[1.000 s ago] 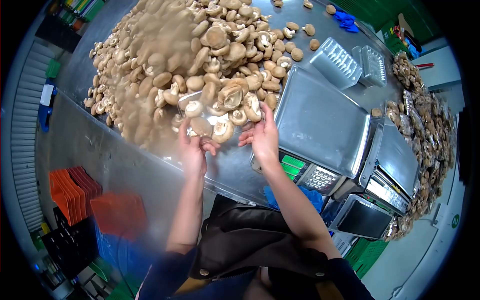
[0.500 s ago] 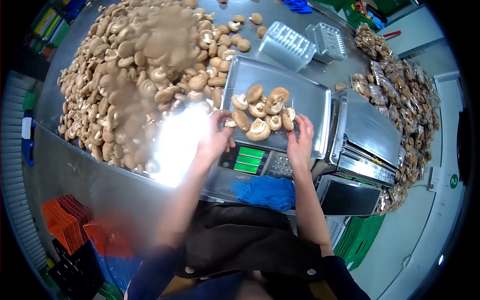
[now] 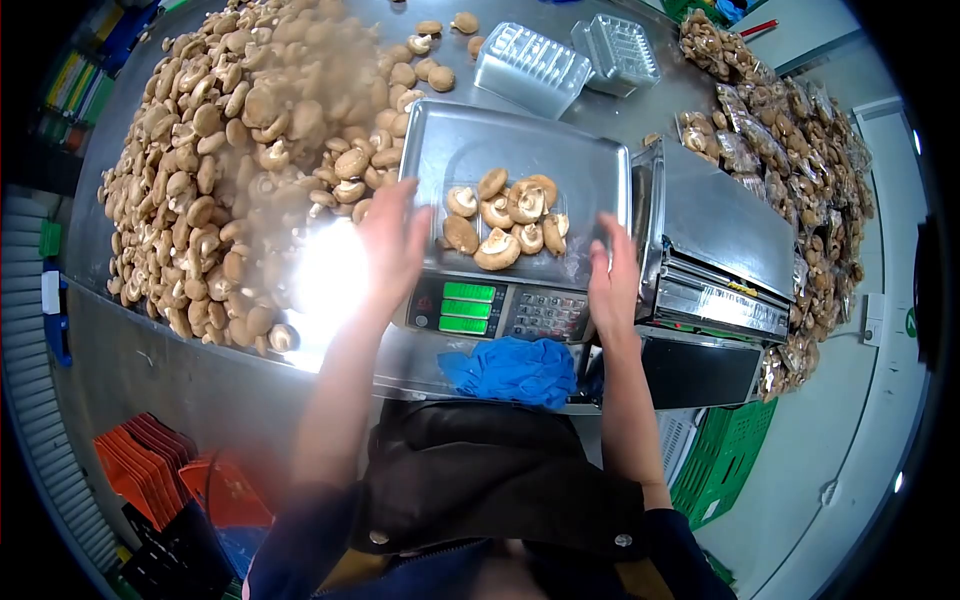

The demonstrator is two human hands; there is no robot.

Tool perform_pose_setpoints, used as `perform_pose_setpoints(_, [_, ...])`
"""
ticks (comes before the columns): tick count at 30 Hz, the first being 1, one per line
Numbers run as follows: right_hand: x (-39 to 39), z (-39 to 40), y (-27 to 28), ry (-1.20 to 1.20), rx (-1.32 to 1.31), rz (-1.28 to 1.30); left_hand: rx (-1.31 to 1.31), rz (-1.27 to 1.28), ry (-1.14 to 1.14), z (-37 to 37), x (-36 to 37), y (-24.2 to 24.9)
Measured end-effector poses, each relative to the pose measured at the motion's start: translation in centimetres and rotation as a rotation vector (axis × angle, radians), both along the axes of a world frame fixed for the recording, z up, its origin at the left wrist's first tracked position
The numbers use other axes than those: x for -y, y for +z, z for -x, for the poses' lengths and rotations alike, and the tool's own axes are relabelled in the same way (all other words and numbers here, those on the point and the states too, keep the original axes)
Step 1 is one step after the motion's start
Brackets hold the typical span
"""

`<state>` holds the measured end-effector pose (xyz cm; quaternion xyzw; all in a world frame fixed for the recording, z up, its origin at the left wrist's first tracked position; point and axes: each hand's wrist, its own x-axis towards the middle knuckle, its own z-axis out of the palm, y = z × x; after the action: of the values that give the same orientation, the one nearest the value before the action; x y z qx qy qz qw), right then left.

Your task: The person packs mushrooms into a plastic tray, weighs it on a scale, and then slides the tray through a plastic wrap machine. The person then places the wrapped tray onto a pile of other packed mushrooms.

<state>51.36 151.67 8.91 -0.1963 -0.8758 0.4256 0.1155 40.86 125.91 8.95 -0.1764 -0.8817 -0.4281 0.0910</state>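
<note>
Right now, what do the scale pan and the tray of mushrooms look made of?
The scale pan looks like brushed stainless steel: grey, dull sheen, rolled rim. The tray seems thin clear plastic: the pan shows through it and its edge glints. Both hands are blurred.

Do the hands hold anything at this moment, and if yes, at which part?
Nothing is held. The left hand and right hand are open, one on each side of the tray of mushrooms, which rests on the scale.
</note>
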Motion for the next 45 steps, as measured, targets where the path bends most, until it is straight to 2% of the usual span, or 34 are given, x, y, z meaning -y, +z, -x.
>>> perform_pose_setpoints(2, [1.3, 1.7, 2.2, 0.100, -0.164, -0.189, 0.041, -0.094, -0.181, -0.2, -1.8, 0.6])
perform_pose_setpoints(4, [2.4, 3.9, 2.5, 0.179, -0.262, -0.328, -0.121, 0.076, -0.277, -0.4, -4.0, 0.3])
perform_pose_setpoints(6, [3.6, 6.1, 1.5, 0.249, -0.295, -0.410, -0.218, 0.185, -0.247, -0.7, -5.6, -0.2])
perform_pose_setpoints(9, [3.6, 7.4, -1.7, 0.374, -0.220, -0.251, -0.242, 0.202, -0.224, -0.2, -6.1, -1.8])
perform_pose_setpoints(10, [3.7, 7.3, -2.1, 0.349, -0.217, -0.233, -0.229, 0.183, -0.230, 0.0, -6.1, -2.1])
perform_pose_setpoints(11, [3.8, 7.3, -2.4, 0.347, -0.205, -0.250, -0.291, 0.120, -0.231, 0.2, -6.3, -2.3])
perform_pose_setpoints(17, [4.4, 7.7, -2.5, 0.378, -0.130, -0.382, -0.193, 0.027, -0.275, 0.1, -5.1, -2.4])
perform_pose_setpoints(20, [3.6, 6.5, 0.1, 0.383, -0.264, -0.369, -0.177, -0.063, -0.231, -0.7, 0.2, -1.2])
perform_pose_setpoints(22, [3.0, 4.6, 2.2, 0.286, -0.329, -0.238, -0.119, -0.212, -0.056, -1.9, 5.7, -3.0])
perform_pose_setpoints(23, [2.7, 3.5, 2.7, 0.207, -0.351, -0.171, -0.172, -0.006, 0.078, -3.1, 8.7, -3.1])
perform_pose_setpoints(24, [2.4, 2.4, 2.3, 0.139, -0.353, -0.047, -0.105, 0.218, 0.174, -3.9, 12.8, -6.2])
perform_pose_setpoints(25, [2.2, 1.3, 1.7, 0.071, -0.356, 0.078, -0.048, 0.321, 0.121, -4.5, 15.0, -6.1])
perform_pose_setpoints(30, [3.7, -2.3, 0.1, 0.075, -0.401, 0.205, -0.044, 0.477, 0.012, -7.0, 18.3, -7.0])
perform_pose_setpoints(35, [4.9, -2.2, 0.4, 0.133, -0.366, 0.116, -0.029, 0.590, 0.141, -7.5, 18.9, -10.0])
perform_pose_setpoints(38, [4.4, -1.2, 1.1, 0.128, -0.339, 0.048, -0.033, 0.615, 0.159, -7.7, 18.1, -9.3])
perform_pose_setpoints(41, [3.4, 1.6, 2.2, 0.086, -0.322, 0.025, 0.033, 0.193, 0.226, -7.7, 15.8, -7.7])
perform_pose_setpoints(43, [3.0, 4.3, 4.0, 0.147, -0.277, -0.033, 0.230, -0.233, 0.177, -6.5, 14.2, -6.1])
perform_pose_setpoints(45, [2.4, 7.5, 3.0, 0.194, -0.279, -0.093, 0.294, -0.373, 0.173, -5.6, 10.8, -3.0])
